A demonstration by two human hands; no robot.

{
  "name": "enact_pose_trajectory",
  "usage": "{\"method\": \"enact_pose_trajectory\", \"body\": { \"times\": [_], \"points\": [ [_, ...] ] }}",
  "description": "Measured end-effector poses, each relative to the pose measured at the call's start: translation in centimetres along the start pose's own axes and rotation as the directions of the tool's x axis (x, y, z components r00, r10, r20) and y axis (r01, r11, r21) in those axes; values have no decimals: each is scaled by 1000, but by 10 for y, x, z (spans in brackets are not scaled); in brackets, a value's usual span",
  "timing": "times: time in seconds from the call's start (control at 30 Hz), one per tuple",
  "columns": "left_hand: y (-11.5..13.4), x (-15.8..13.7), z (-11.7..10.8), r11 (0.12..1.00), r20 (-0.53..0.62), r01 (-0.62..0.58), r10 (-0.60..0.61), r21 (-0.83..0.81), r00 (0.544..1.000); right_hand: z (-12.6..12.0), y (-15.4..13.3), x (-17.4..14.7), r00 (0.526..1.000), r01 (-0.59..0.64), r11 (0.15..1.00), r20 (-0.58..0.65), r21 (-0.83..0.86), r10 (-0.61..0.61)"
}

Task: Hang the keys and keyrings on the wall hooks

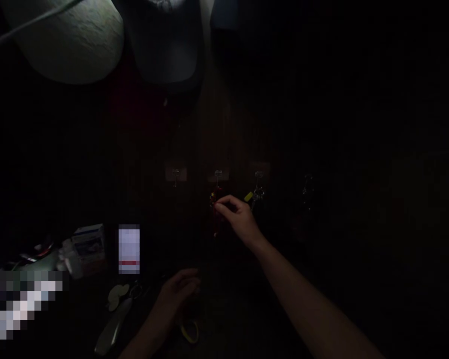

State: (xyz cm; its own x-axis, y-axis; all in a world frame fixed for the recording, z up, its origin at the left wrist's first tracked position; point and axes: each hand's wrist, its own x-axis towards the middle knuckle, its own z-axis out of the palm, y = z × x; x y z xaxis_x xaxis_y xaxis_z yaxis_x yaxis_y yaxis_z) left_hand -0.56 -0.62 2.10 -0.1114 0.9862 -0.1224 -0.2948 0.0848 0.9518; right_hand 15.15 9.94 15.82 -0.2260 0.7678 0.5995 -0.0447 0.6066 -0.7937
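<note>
In the dim head view, my right hand (239, 217) reaches to a wall hook (218, 174) in the middle. Its thumb and forefinger pinch a dark red dangling thing with gold-coloured bits (213, 198), which hangs just below that hook; its kind is too dark to make out. Close to its right, a bunch of keys with a yellow tag (249, 196) hangs from another hook (259, 174). Lower down, my left hand (177, 289) hovers over the dark surface, fingers loosely bent and a little apart, with nothing visible in them. A yellow loop (190, 332) lies beside its wrist.
One more hook (175, 173) is on the left, another with a metal ring (307, 191) on the right. Caps (168, 55) hang above. At lower left are a box (90, 247), a small bottle (71, 259), a blurred bright panel (129, 249) and a grey-handled item (113, 326).
</note>
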Motion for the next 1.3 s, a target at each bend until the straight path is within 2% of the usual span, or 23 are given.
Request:
{"method": "enact_pose_trajectory", "body": {
  "times": [0.1,0.27,0.5,0.63,0.83,1.03,1.3],
  "points": [
    [-6,4,-2,999,7,13,-14,46,1000,-3,-8,21,998,57,998,-14,-15,-58],
    [-22,16,-9,996,78,-45,39,77,996,-7,-15,46,992,111,991,-55,-77,-115],
    [-22,13,-9,991,91,-67,56,117,994,-7,-16,53,997,25,986,-70,-168,-37],
    [-16,10,-7,988,74,-55,45,145,996,-6,-9,52,994,-7,991,-111,-136,-8],
    [-12,9,-11,975,111,-69,47,209,993,-5,8,42,992,-4,999,-126,-40,-1],
    [-12,14,-17,983,60,-61,51,175,997,-1,28,20,995,-22,995,-99,95,32],
    [-14,15,-22,976,18,-70,68,204,998,8,44,-7,983,-52,991,-166,126,73]
  ]
}}
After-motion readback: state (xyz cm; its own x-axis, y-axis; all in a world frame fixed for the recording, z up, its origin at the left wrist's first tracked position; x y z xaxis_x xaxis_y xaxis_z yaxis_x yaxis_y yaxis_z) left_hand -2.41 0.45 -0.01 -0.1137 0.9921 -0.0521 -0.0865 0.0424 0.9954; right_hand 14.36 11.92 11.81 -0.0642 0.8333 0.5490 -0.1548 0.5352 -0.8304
